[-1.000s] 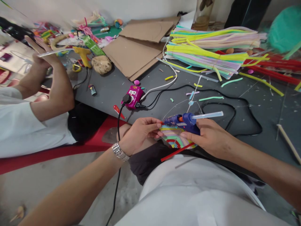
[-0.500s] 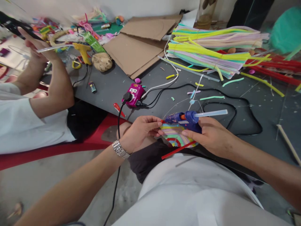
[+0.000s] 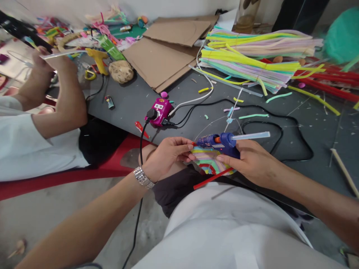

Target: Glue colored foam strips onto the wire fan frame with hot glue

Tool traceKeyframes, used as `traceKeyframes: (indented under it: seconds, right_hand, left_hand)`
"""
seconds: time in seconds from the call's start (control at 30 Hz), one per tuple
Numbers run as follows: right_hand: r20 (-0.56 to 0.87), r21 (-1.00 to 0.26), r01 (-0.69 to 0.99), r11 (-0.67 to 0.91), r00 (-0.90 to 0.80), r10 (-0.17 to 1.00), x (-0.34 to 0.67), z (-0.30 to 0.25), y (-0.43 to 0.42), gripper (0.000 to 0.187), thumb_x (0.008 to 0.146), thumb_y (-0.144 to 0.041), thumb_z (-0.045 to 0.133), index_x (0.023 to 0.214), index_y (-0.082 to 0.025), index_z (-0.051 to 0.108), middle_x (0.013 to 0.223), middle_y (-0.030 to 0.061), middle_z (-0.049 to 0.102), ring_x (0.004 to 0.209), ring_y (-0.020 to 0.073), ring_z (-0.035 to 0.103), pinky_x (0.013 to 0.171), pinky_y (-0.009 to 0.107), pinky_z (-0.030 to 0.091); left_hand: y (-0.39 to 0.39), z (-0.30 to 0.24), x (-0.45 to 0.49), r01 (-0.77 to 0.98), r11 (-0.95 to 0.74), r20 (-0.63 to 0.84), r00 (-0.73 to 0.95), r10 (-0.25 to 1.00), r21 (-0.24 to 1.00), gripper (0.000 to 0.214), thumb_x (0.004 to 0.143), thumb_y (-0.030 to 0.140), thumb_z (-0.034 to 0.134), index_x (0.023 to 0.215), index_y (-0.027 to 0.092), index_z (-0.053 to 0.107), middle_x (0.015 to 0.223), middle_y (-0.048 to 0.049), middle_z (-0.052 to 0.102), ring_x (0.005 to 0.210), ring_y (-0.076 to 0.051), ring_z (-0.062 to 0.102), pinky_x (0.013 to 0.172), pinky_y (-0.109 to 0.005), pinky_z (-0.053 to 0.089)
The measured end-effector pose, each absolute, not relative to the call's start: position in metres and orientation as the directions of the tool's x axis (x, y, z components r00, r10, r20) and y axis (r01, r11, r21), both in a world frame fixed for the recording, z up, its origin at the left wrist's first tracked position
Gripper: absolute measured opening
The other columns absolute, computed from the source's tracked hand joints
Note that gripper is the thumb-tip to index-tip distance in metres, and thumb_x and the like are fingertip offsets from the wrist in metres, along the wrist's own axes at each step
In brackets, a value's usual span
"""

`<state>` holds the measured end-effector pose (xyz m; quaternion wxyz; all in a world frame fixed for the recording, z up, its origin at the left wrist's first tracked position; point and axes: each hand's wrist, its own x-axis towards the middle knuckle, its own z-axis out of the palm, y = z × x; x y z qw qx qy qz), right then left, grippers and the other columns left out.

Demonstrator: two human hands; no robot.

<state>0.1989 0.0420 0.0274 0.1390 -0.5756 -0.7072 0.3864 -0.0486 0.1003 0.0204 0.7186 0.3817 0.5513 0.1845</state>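
My right hand (image 3: pixel 246 158) is wrapped round a blue glue gun (image 3: pixel 221 142) with a clear glue stick (image 3: pixel 252 135) out of its back. Its thumb rests by a striped panel of coloured pipe cleaners (image 3: pixel 209 158) close to my body. My left hand (image 3: pixel 175 151) is closed in a pinch at the panel's left edge, where a bit of red shows by the fingertips and the gun's nozzle. The nozzle tip is hard to make out. Below the panel sticks out a loose end of red pipe cleaner (image 3: pixel 209 180).
A magenta power adapter (image 3: pixel 159 112) with black cords sits on the grey table (image 3: pixel 182 130). Behind are cardboard sheets (image 3: pixel 165 56) and pipe cleaner bundles (image 3: pixel 249 63). On the left, another person's raised arms (image 3: pixel 66 86) are near a yellow glue gun (image 3: pixel 98 59) and a stone (image 3: pixel 121 71).
My hands, the glue gun and the panel stay almost where they were. At the left, the other person's hands have shifted and closed in more. The view has moved very slightly.
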Motion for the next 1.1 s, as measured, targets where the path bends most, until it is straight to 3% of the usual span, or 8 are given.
traceKeyframes:
  seconds: [0.17,0.33,0.57,0.73,0.83,0.93,1.1]
  right_hand:
    - [-0.221,-0.705,0.705,0.071,-0.314,0.923,0.2,0.028,0.043,0.036,0.095,-0.049,0.054,0.087,-0.02,0.074,0.086,0.0068,0.077,0.081,0.0234,0.068,0.074,0.031,0.047]
    - [-0.224,-0.732,0.678,0.07,-0.336,0.915,0.2,0.03,0.043,0.034,0.096,-0.047,0.053,0.096,-0.021,0.075,0.093,0.0055,0.078,0.082,0.0223,0.068,0.073,0.03,0.048]
    - [-0.245,-0.648,0.761,0.036,-0.253,0.936,0.204,0.032,0.039,0.038,0.092,-0.052,0.056,0.082,-0.019,0.072,0.076,0.006,0.071,0.072,0.022,0.065,0.066,0.03,0.046]
    - [-0.247,-0.676,0.737,0.006,-0.234,0.94,0.208,0.032,0.037,0.041,0.092,-0.057,0.055,0.073,-0.022,0.068,0.078,0.0059,0.073,0.078,0.0238,0.067,0.071,0.032,0.051]
    - [-0.238,-0.695,0.719,-0.007,-0.221,0.946,0.211,0.037,0.037,0.044,0.091,-0.058,0.055,0.065,-0.024,0.063,0.068,0.0048,0.069,0.079,0.025,0.069,0.07,0.033,0.052]
    - [-0.229,-0.727,0.686,-0.034,-0.196,0.953,0.215,0.043,0.037,0.046,0.091,-0.059,0.057,0.059,-0.026,0.059,0.052,0.0018,0.06,0.067,0.0229,0.066,0.065,0.032,0.051]
    - [-0.289,-0.798,0.579,-0.164,-0.13,0.948,0.228,0.047,0.03,0.051,0.087,-0.067,0.06,0.061,-0.023,0.061,0.049,-0.0002,0.06,0.051,0.0163,0.058,0.055,0.028,0.047]
  left_hand:
    - [0.099,0.019,-0.05,0.16,0.638,-0.651,0.322,0.688,0.753,0.028,0.075,0.03,0.086,0.089,0.012,0.07,0.067,-0.0059,0.073,0.059,-0.012,0.067,0.06,-0.021,0.055]
    - [0.1,0.017,-0.05,0.174,0.625,-0.644,0.321,0.695,0.761,0.03,0.075,0.032,0.086,0.088,0.011,0.07,0.068,-0.0072,0.073,0.058,-0.012,0.067,0.06,-0.021,0.055]
    - [0.1,0.017,-0.049,0.177,0.615,-0.636,0.318,0.703,0.768,0.028,0.075,0.03,0.085,0.086,0.01,0.07,0.066,-0.0081,0.073,0.056,-0.012,0.066,0.057,-0.021,0.054]
    - [0.098,0.023,-0.046,0.173,0.618,-0.639,0.292,0.711,0.767,0.023,0.076,0.027,0.082,0.086,0.011,0.068,0.066,-0.008,0.073,0.059,-0.013,0.068,0.057,-0.019,0.053]
    - [0.098,0.027,-0.045,0.149,0.629,-0.642,0.285,0.712,0.763,0.024,0.075,0.028,0.082,0.086,0.012,0.068,0.065,-0.0076,0.073,0.061,-0.015,0.07,0.057,-0.02,0.054]
    - [0.098,0.029,-0.043,0.151,0.632,-0.647,0.27,0.713,0.76,0.023,0.075,0.028,0.08,0.084,0.012,0.067,0.064,-0.0077,0.073,0.061,-0.016,0.071,0.056,-0.019,0.054]
    - [0.101,0.03,-0.042,0.198,0.612,-0.643,0.267,0.718,0.766,0.021,0.076,0.029,0.077,0.083,0.013,0.067,0.062,-0.0072,0.072,0.056,-0.013,0.068,0.055,-0.018,0.052]
